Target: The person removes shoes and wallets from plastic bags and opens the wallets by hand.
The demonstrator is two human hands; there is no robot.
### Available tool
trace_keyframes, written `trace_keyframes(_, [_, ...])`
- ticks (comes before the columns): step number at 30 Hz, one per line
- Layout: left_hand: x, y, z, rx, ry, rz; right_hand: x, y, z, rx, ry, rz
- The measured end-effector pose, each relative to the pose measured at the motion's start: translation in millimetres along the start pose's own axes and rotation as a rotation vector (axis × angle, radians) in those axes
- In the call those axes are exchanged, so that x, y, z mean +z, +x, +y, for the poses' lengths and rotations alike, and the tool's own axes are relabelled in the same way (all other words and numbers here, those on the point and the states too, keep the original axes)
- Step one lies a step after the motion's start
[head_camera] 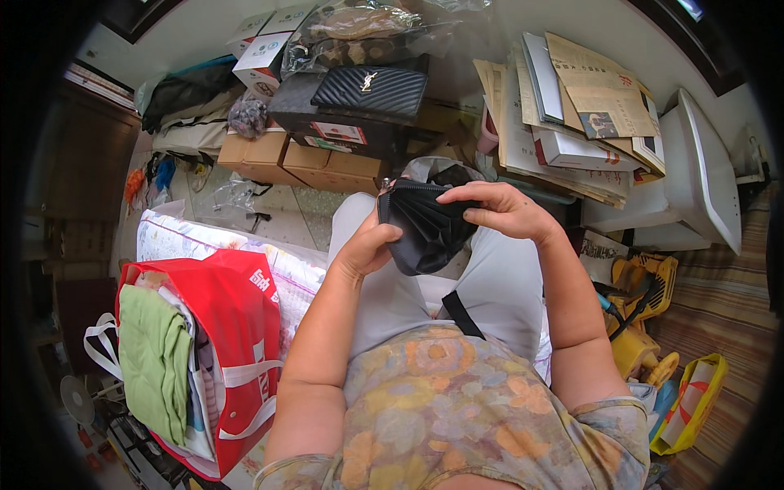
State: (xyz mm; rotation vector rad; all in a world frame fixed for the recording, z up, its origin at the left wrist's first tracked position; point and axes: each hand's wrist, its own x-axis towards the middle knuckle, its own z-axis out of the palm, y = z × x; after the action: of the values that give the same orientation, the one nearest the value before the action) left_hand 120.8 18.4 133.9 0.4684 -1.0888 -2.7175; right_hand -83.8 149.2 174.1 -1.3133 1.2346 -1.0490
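Above my lap I hold a small black zip-around wallet (422, 229), spread so that its pleated inner compartments show. My left hand (367, 245) grips its left edge, with the thumb on the inside of the flap. At the upper right edge, my right hand (505, 208) pinches the wallet between thumb and fingers. Nothing can be made out inside the dark compartments. Beyond it, a black quilted clutch (370, 92) with a gold-coloured emblem lies on a dark box (294, 104). Partly behind the wallet is a clear plastic bag (429, 165) with dark contents.
To my left stands a red shopping bag (236, 324) stuffed with folded clothes, a green garment (153, 355) on top. Cardboard boxes (254, 153) sit ahead on the floor. Stacked papers and newspapers (606, 104) lean ahead right, beside a white basin (704, 165). A yellow toy vehicle (637, 343) is at right.
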Motion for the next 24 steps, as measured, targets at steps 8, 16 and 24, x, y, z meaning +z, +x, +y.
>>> trace_keyframes(8, [7, -2, 8, 0.074, -0.015, -0.067, 11, -3, -8, 0.035, 0.218, 0.023])
trace_keyframes(16, [6, 3, 11, 0.201, -0.15, -0.097, 57, -1, -25, -0.438, -0.779, 0.54])
trace_keyframes(24, [6, -2, 11, 0.233, -0.158, 0.048, 77, -6, -14, -0.531, -0.876, 0.464])
